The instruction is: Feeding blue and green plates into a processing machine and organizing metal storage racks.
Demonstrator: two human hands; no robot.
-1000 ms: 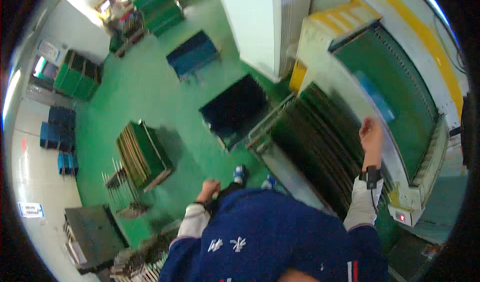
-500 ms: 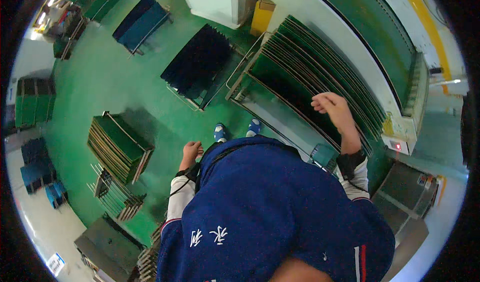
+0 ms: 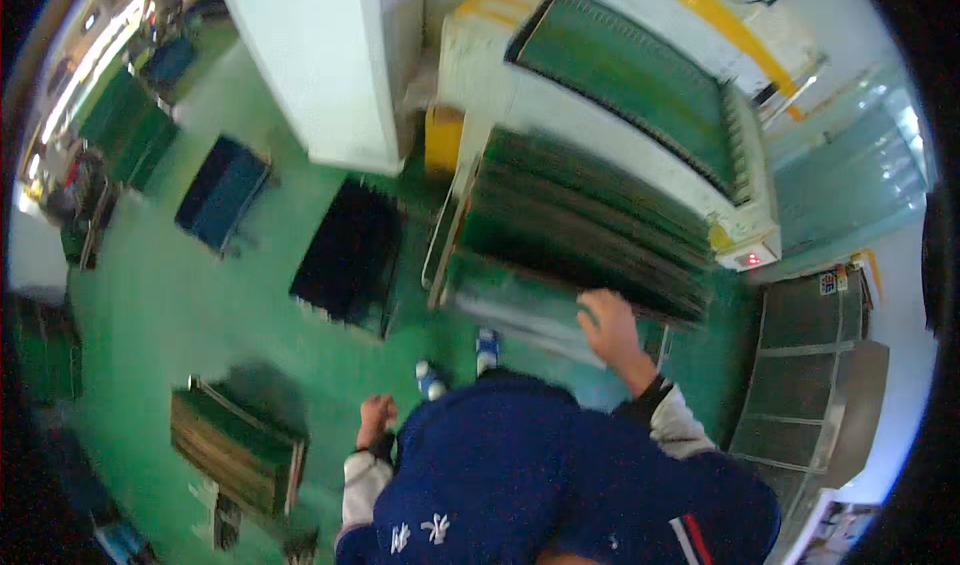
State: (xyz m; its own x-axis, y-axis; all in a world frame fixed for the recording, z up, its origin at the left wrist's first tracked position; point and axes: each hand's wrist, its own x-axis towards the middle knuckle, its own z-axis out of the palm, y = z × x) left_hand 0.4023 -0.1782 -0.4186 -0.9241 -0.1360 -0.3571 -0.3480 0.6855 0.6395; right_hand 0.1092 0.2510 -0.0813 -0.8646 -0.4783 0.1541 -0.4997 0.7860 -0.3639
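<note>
My right hand (image 3: 612, 335) is held over the near edge of a rack of dark green panels (image 3: 575, 230), which stand packed side by side. Its fingers are bent but apart, and nothing shows between them; I cannot tell whether it touches the rack. Low beside my body on the left hangs my left hand (image 3: 376, 417), away from any object. Its fingers are curled in and no held thing is visible. Motion blurs the panels.
Behind the rack stands a white machine with a green bed (image 3: 630, 80). A dark panel stack (image 3: 350, 255) and a blue one (image 3: 222, 193) are ahead left. Brown-edged panels (image 3: 235, 450) lie lower left. A white pillar (image 3: 320, 75) rises ahead; a grey cabinet (image 3: 800, 365) stands right.
The view has tilted up and shifted, so the rack and machine appear lower and further left. My right hand has gone from above the panels to the rack's near edge. My left hand stays low.
</note>
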